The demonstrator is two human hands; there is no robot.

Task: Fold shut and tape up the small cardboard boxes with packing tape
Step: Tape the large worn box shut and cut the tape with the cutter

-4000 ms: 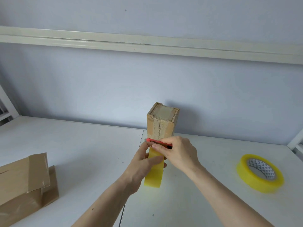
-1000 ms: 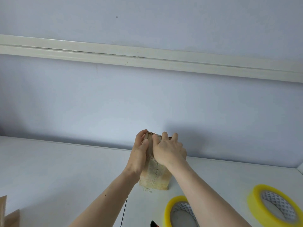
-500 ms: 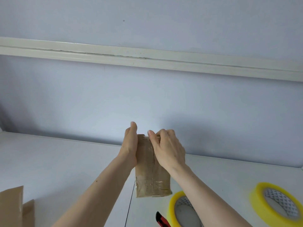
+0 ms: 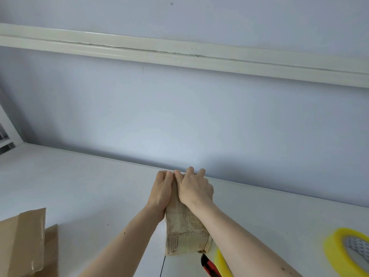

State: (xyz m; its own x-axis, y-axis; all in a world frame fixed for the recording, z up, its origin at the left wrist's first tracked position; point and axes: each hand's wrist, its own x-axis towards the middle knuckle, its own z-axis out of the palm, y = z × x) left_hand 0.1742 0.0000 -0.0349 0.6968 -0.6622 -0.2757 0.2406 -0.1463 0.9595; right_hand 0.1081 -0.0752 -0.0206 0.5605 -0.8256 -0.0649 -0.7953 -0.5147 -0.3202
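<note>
I am gripping the cardboard box point(image 4: 184, 234) top with left hand point(image 4: 160, 193) and right hand point(image 4: 194, 189); uneven pressing is risking tape wrinkling near the table point(image 4: 89, 188) rear edge.

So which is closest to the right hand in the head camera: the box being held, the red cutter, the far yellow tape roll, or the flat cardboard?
From the right hand:
1. Box, under it.
2. Red cutter, near edge.
3. Tape roll, far right.
4. Flat cardboard, far left.

Both bare forearms are stretched forward, converging. The left hand point(image 4: 161, 191) and the right hand point(image 4: 194, 188) are set side by side, fingers curled over a small cardboard box point(image 4: 184, 234) held between them.
</note>
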